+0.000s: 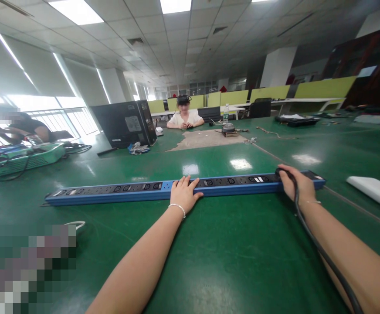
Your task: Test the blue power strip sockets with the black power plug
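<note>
A long blue power strip [144, 193] with a black socket face lies across the green table. My left hand [185, 193] rests on its middle with the fingers spread, holding nothing. Near the strip's right end, my right hand [296, 182] is closed around the black plug of a thick cable [320, 250]. The plug is at the socket face; whether it sits in a socket is hidden by my fingers. The cable runs from the hand down along my right forearm.
A black computer case [124, 124], gloves [138, 148] and a green basket of cables [26, 160] are at the back left. A person [185, 117] sits across the table [235, 248]. A white object [374, 192] lies at right.
</note>
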A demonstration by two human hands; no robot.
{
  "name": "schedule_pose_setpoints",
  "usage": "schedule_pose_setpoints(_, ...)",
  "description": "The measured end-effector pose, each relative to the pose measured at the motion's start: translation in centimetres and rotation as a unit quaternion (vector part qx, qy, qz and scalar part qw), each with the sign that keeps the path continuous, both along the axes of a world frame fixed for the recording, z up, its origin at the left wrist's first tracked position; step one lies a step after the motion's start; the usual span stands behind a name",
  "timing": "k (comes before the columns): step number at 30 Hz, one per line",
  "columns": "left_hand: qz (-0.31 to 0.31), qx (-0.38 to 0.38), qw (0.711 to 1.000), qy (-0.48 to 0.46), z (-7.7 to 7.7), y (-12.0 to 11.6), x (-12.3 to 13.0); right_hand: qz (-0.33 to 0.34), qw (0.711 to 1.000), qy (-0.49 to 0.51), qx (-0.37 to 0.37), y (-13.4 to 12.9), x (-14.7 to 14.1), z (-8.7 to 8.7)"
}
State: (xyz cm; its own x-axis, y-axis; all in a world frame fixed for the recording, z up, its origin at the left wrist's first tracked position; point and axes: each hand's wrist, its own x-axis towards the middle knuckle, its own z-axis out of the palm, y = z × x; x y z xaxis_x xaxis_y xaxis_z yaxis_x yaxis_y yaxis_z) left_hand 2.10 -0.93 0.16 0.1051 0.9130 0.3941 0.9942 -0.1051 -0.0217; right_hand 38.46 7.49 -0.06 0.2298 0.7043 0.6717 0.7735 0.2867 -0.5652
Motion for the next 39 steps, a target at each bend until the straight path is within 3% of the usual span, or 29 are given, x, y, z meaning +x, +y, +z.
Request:
schedule_pose_setpoints(11,-0.004,0.003,1.000,-0.024,-0.1,0.1,0.0,-0.067,0.995,-0.014,-0.071,-0.2,-0.3,0.6)
schedule_pose_setpoints(29,-0.012,0.018,0.997,-0.071,0.2,0.1,0.2,-0.088,0.993,-0.029,-0.071,0.7,0.5,-0.3)
schedule_pose_setpoints(39,-0.019,0.011,0.997,-0.072,0.6,0.3,-0.1,-0.071,0.997,-0.005,-0.032,0.6,0.3,-0.3)
